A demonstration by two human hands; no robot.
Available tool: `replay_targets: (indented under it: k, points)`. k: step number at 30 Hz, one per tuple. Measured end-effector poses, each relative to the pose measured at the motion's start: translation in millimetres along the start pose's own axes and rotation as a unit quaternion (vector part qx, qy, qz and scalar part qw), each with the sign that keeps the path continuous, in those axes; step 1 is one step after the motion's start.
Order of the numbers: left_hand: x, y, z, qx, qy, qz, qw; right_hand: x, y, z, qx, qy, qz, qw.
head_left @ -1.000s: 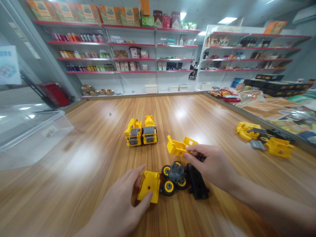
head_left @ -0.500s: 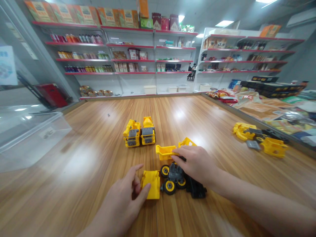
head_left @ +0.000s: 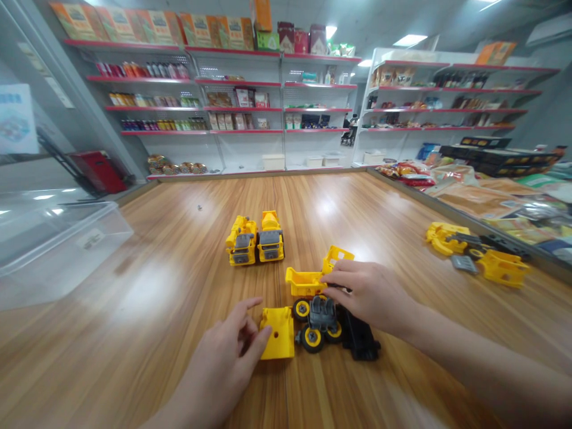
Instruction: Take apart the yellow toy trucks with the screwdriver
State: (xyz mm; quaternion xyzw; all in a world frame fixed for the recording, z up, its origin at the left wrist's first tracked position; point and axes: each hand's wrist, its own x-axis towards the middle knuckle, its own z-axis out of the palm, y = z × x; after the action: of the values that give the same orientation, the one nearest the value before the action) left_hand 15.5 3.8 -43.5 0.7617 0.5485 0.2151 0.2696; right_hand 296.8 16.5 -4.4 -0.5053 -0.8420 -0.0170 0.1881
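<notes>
My left hand [head_left: 226, 363] rests on the wooden table [head_left: 179, 280], its thumb and fingers pinching the edge of a flat yellow toy body part [head_left: 277, 332]. Just right of that part lies a grey toy chassis with yellow wheels [head_left: 318, 325] and a black toy base piece [head_left: 357, 341]. My right hand [head_left: 370, 295] grips a yellow toy dump bed [head_left: 313, 275] and holds it low over the chassis.
Two assembled yellow toy trucks [head_left: 255, 239] stand side by side farther back. More yellow and black toy parts [head_left: 478, 253] lie at the right. A clear plastic bin [head_left: 49, 244] sits at the left. Store shelves [head_left: 250, 107] fill the background.
My right hand has brought the yellow dump bed down and left, from the air to just above the chassis. My left hand stayed on the yellow body part, shifting it slightly.
</notes>
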Motion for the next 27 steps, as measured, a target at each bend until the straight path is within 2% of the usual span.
replay_targets:
  k: [8, 16, 21, 27]
  points:
    - [0, 0, 0.7, 0.017, 0.009, 0.022, 1.000, 4, -6, 8, -0.019, 0.004, 0.004, 1.000]
    - [-2, 6, -3.1, 0.012, 0.045, 0.055, 0.997, 8, -4, 15, -0.030, 0.002, -0.005, 1.000]
    - [-2, 0, -0.7, 0.015, 0.023, 0.033, 0.999, 9, -4, 10, -0.028, -0.017, -0.024, 0.999]
    - [-1, 9, -3.6, 0.030, 0.034, 0.038, 0.998, 4, 1, -1, -0.005, -0.025, -0.040, 0.999]
